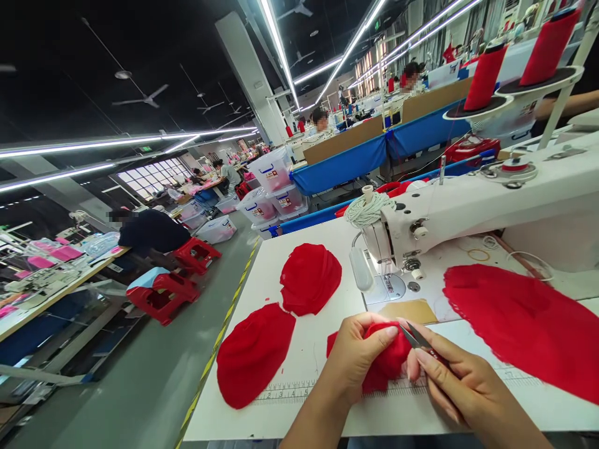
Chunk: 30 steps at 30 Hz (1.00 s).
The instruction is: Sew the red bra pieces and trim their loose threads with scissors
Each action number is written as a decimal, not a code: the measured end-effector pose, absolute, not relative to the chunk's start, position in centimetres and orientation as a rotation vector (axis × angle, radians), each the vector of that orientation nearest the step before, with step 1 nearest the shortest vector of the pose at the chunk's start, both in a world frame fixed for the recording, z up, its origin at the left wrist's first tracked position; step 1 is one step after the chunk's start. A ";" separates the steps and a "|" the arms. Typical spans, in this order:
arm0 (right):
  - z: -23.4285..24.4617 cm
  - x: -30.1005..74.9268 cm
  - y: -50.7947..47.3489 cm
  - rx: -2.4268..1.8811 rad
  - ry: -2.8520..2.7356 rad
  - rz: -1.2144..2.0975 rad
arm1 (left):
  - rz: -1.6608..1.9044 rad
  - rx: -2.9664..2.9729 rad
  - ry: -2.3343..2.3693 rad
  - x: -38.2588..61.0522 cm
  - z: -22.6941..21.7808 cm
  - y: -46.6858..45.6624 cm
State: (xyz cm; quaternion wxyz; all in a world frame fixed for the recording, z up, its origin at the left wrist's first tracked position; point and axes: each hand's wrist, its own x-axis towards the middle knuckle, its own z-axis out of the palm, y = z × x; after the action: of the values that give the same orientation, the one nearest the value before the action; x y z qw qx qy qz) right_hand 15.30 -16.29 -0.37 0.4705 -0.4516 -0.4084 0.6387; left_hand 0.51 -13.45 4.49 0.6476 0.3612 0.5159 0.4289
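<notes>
A bunched piece of red fabric (381,368) is pinched in my left hand (355,349), its folded edge standing up between thumb and fingers. My right hand (449,374) is closed round dark thread snips (418,340), whose pointed blades touch or nearly touch that edge. Two stacks of red cut pieces lie to the left, a rounded stack (311,279) and an oval stack (255,355). To the right a larger red cloth panel (519,318) spreads over the table.
A white sewing machine (458,206) stands behind my hands, with a coil of pale cord (367,209) on its head. Red thread cones (486,78) rise at upper right. A printed ruler (285,393) runs along the white table (206,418). A seated person (152,231) works at far left.
</notes>
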 end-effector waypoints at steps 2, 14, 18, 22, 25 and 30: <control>-0.3 15.6 -16.0 -1.021 -0.959 1.715 | 0.965 0.827 1.184 0.5 4.4 -13.4; -1.0 15.0 -15.9 -0.940 -0.798 1.750 | 0.925 1.181 1.330 0.2 4.5 -13.7; -1.8 14.4 -16.3 -1.057 -0.878 1.556 | 0.933 1.350 1.299 0.2 4.6 -13.9; -1.9 14.3 -16.4 -1.117 -1.072 1.349 | 0.931 1.364 1.252 0.7 4.8 -14.1; -1.8 14.2 -16.5 -1.128 -1.182 1.156 | 0.948 1.412 1.255 1.0 4.7 -14.1; -1.6 13.9 -17.0 -1.100 -1.205 1.051 | 0.999 1.580 1.370 1.2 3.9 -14.1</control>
State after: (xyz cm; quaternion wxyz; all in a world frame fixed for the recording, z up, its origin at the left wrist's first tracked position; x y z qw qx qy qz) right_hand 13.94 -16.98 -1.57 0.5647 -0.4678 -0.5124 0.4469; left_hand 1.18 -14.14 3.88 0.4004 0.6248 0.5416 0.3949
